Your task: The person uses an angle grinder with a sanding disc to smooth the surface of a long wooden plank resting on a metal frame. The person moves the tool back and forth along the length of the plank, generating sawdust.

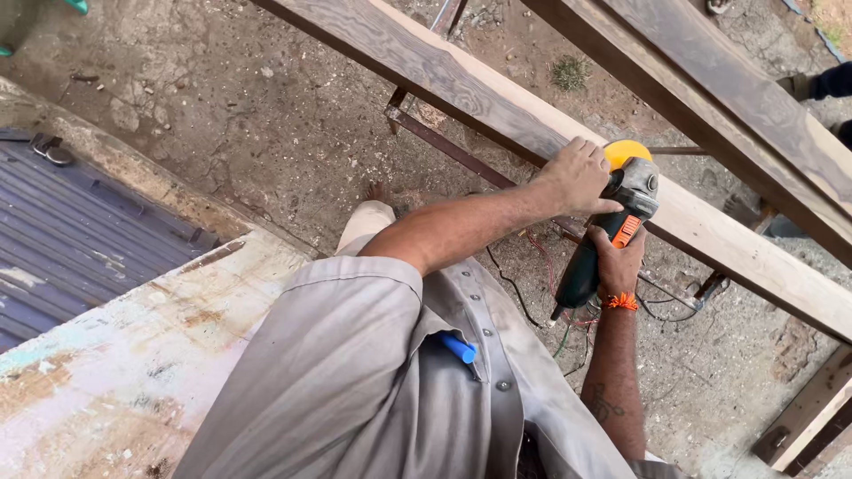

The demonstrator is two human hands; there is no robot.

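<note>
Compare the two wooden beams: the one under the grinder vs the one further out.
The near beam has the angle grinder pressed on it, gripped by the left hand and the right hand; the far beam is untouched. The near beam's side face looks pale and freshly bare, while the far beam is dark all over. Both run diagonally, roughly parallel, with visible grain.
</note>
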